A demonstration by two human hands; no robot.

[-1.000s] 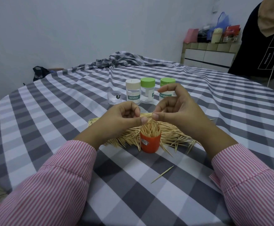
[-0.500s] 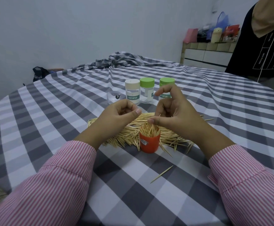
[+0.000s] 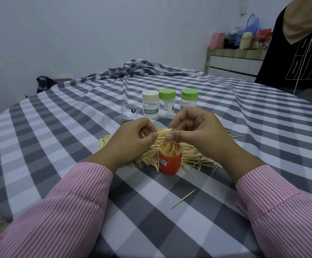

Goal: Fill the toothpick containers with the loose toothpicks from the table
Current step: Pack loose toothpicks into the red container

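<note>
An open orange container (image 3: 170,163) stands upright on the checked tablecloth, packed with upright toothpicks (image 3: 170,148). Behind it lies a wide pile of loose toothpicks (image 3: 194,155). My right hand (image 3: 198,133) hovers just above the container and pinches a single toothpick (image 3: 173,131) between thumb and forefinger, its tip pointing down into the container. My left hand (image 3: 134,140) is to the container's left, fingers curled over a few toothpicks from the pile. Three closed clear containers stand behind: one cream-lidded (image 3: 150,106), two green-lidded (image 3: 167,103) (image 3: 189,98).
A small clear cup (image 3: 128,111) sits left of the closed containers. One stray toothpick (image 3: 184,198) lies near the table's front. Another person in dark clothing (image 3: 300,53) stands at the far right edge. A bunched cloth fold (image 3: 138,68) lies at the table's back.
My right hand has dropped a little and brought its pinched toothpick down over the orange container. My left hand has stayed beside the container with its fingers curled.
</note>
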